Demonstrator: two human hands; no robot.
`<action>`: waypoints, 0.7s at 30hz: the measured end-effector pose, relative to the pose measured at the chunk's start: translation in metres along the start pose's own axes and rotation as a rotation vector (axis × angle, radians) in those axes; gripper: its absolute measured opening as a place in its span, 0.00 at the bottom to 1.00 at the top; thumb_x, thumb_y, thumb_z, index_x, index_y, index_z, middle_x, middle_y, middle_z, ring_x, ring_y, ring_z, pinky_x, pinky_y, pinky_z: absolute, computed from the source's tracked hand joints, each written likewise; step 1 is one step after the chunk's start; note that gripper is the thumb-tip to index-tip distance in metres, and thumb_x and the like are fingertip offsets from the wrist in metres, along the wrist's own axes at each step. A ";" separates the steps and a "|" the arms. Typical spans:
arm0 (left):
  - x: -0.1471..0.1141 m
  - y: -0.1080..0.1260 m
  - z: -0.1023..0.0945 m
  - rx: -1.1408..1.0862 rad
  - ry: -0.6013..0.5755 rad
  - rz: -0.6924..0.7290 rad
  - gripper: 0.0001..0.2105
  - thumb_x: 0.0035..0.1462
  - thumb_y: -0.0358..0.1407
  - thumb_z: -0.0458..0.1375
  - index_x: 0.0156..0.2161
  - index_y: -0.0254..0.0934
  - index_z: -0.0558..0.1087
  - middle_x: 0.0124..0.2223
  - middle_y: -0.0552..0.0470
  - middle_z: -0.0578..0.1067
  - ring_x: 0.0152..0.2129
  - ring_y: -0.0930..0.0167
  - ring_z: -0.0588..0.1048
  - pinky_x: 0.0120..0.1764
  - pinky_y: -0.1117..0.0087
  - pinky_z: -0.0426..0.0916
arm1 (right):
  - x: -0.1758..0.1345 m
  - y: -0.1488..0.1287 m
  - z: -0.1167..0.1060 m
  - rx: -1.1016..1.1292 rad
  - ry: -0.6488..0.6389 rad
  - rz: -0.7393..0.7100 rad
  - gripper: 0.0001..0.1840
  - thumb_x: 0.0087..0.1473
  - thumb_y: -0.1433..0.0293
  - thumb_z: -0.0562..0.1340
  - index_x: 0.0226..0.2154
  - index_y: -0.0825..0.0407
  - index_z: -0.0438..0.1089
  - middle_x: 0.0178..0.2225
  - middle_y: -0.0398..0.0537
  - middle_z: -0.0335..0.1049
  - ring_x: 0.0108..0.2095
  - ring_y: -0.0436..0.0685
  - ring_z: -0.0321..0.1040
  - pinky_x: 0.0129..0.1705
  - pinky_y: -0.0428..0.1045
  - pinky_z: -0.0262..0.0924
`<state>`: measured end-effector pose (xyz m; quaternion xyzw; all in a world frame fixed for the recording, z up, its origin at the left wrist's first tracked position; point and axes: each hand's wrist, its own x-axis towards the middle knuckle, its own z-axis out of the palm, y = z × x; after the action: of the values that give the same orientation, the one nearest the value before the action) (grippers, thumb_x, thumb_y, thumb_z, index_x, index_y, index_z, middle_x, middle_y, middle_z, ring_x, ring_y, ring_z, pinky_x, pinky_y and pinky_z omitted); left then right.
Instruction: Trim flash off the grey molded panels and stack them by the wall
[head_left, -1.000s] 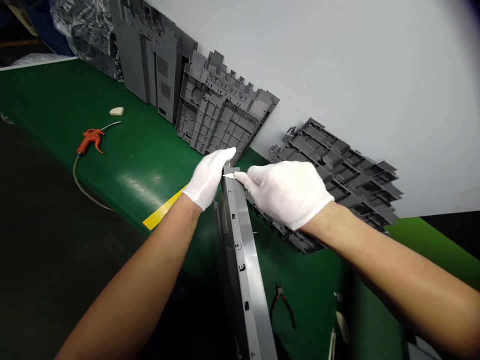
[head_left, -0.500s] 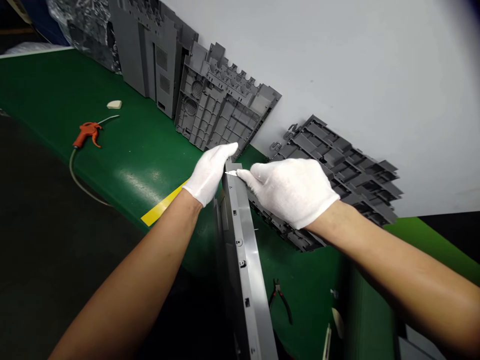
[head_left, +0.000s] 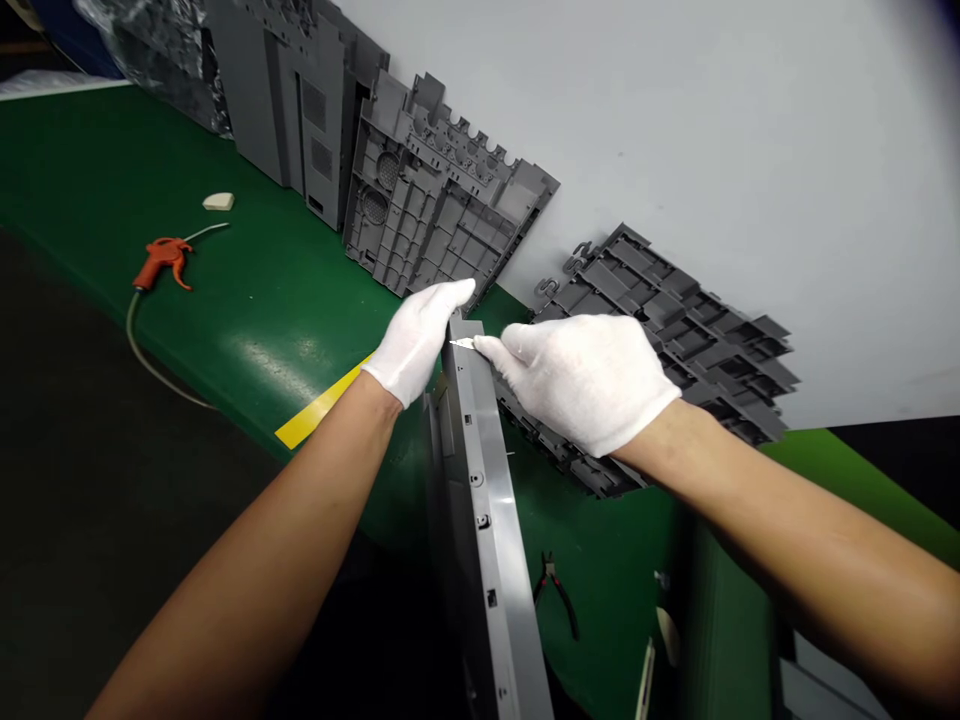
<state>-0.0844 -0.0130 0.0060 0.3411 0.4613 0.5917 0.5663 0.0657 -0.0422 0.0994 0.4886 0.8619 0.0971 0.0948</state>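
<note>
A long grey plastic panel [head_left: 491, 520] stands on its edge, running from the bottom of the view to its middle. Its narrow side, with several small slots, faces up. My left hand [head_left: 421, 340], in a white glove, grips the panel's far end from the left, thumb hidden. My right hand [head_left: 585, 380], also gloved, is closed around a knife; only its thin pointed blade [head_left: 463, 343] shows, lying across the panel's top edge near the far corner. The knife's handle is hidden in the fist.
On the green table [head_left: 247, 300] lie an orange air gun [head_left: 161, 262] with a hose, a small cream block [head_left: 218, 202], yellow tape [head_left: 322, 405] and pliers [head_left: 553, 590]. Grey moulded panels [head_left: 442, 190] lean on the white wall; another ribbed grey part [head_left: 675, 320] stands right, behind my right hand.
The view has shifted slightly, so the table things sit a little further left and higher. Both hands and the blade keep nearly the same place on the panel.
</note>
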 end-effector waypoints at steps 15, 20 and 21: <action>-0.002 -0.003 0.001 0.033 0.001 0.047 0.14 0.58 0.43 0.59 0.26 0.37 0.66 0.26 0.55 0.65 0.24 0.74 0.65 0.33 0.71 0.65 | -0.011 0.005 0.012 0.182 0.150 -0.085 0.36 0.66 0.46 0.44 0.22 0.51 0.68 0.17 0.46 0.63 0.23 0.55 0.64 0.28 0.48 0.44; -0.003 -0.001 0.001 0.070 0.027 0.046 0.14 0.57 0.44 0.59 0.28 0.36 0.69 0.26 0.54 0.68 0.26 0.72 0.68 0.35 0.69 0.68 | -0.019 0.010 0.017 0.562 0.157 0.008 0.31 0.66 0.48 0.49 0.21 0.50 0.65 0.17 0.41 0.58 0.21 0.51 0.57 0.26 0.48 0.46; -0.003 0.000 0.001 0.089 0.046 0.052 0.13 0.57 0.44 0.59 0.29 0.36 0.70 0.27 0.53 0.69 0.27 0.71 0.69 0.36 0.69 0.69 | -0.021 0.013 0.018 0.695 0.160 0.057 0.30 0.66 0.48 0.51 0.21 0.50 0.65 0.17 0.40 0.57 0.21 0.50 0.55 0.26 0.47 0.46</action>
<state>-0.0828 -0.0161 0.0065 0.3642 0.4911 0.5927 0.5242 0.0911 -0.0525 0.0871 0.5064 0.8341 -0.1612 -0.1474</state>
